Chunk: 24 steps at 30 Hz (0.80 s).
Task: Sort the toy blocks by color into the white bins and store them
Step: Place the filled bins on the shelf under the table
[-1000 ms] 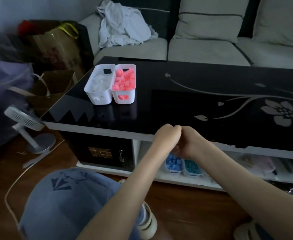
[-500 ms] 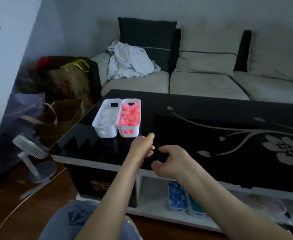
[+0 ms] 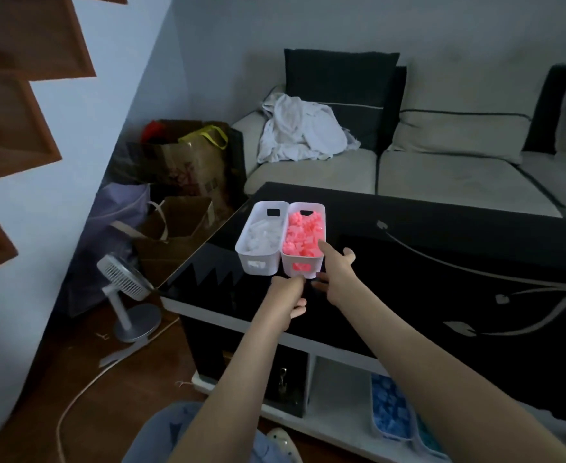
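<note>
My right fingers point(image 3: 321, 244) lie spread against the right wall of the pink-block bin point(image 3: 300, 262); whether they grip, I cannot tell. My left fingers point(image 3: 297, 279), relaxed, touch its front. The bin stands beside the white-block bin point(image 3: 258, 262) on the black desk point(image 3: 442, 255).

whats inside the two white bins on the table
The left bin holds white blocks, the right bin pink blocks, both well filled. Anything beneath the top layer is covered.

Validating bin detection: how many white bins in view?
4. Two side by side on the tabletop: white-block bin, pink-block bin. Two on the lower shelf: blue-block bin, teal-block bin, mostly hidden. Others may sit unseen under the table.
</note>
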Each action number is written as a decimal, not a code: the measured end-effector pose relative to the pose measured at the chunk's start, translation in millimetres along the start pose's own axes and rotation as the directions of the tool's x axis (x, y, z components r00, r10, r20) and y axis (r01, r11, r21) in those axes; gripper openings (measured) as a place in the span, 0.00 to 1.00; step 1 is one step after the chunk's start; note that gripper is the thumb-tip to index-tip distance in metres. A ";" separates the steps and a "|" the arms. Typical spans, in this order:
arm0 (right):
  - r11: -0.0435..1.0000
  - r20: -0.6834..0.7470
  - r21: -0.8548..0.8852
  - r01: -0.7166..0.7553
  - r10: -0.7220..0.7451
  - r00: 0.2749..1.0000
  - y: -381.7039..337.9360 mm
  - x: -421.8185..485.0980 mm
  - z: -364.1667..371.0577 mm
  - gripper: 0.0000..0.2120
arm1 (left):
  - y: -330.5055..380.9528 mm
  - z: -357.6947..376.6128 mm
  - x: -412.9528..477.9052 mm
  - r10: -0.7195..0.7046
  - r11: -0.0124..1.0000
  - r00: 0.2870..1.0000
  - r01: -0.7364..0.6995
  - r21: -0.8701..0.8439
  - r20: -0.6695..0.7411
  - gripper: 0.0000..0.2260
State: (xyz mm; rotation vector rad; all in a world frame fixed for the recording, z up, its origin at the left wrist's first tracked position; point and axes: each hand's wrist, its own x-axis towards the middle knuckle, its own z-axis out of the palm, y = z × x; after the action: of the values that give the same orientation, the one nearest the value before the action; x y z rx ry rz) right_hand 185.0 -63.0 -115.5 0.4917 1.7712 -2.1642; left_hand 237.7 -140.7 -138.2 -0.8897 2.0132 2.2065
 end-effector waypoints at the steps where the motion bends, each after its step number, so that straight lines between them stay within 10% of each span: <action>1: 0.998 0.026 -0.063 0.019 -0.017 1.000 -1.9 6.6 -0.3 0.38 | -1.0 -0.9 -0.6 -0.013 1.000 1.000 0.013 -0.012 0.013 0.23; 10: 0.949 0.109 -0.295 0.113 -0.084 0.990 -10.2 1.3 -58.7 0.13 | -9.3 5.6 -25.4 -0.053 0.981 0.999 0.052 -0.186 0.002 0.22; 24: 0.579 0.370 -0.702 0.415 -0.201 0.907 21.2 -129.3 -203.0 0.21 | -110.5 56.5 -114.3 0.071 0.787 0.989 -0.133 -0.602 -0.126 0.21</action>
State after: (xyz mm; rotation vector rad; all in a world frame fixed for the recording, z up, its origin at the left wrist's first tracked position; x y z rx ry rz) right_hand 324.8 134.0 -113.4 -0.3335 2.5062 -1.2901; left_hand 354.1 -30.2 -190.2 -0.9501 1.3863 3.0039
